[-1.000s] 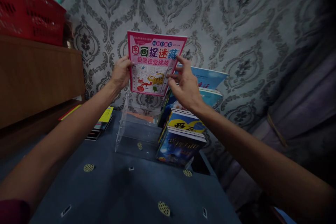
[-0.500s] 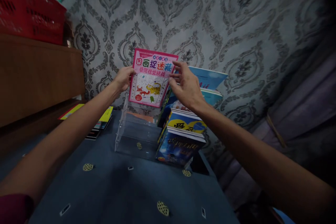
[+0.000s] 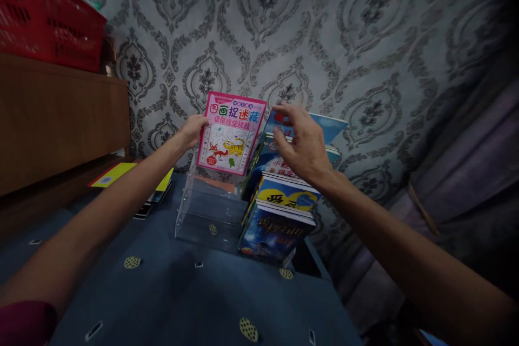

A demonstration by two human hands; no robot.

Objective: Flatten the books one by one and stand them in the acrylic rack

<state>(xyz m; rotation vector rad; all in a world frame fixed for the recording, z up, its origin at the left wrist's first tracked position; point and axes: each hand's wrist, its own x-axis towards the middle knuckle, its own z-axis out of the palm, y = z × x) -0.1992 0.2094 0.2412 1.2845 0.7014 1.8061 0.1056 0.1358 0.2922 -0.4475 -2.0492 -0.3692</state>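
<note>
My left hand grips the left edge of a pink children's book with a cartoon tiger on its cover. The book stands upright in the top tier of a clear acrylic stepped rack against the wall. My right hand hovers just right of the book with fingers spread and curled, holding nothing, in front of the blue books that fill the rack's right side.
The rack stands on a blue patterned cloth. A small pile of books with a yellow one on top lies to the left. A wooden cabinet with a red crate on top is at far left. Patterned wallpaper is behind.
The pink book has come down from chest height into the rack's top tier. My right hand has let go of its right edge and drawn slightly right.
</note>
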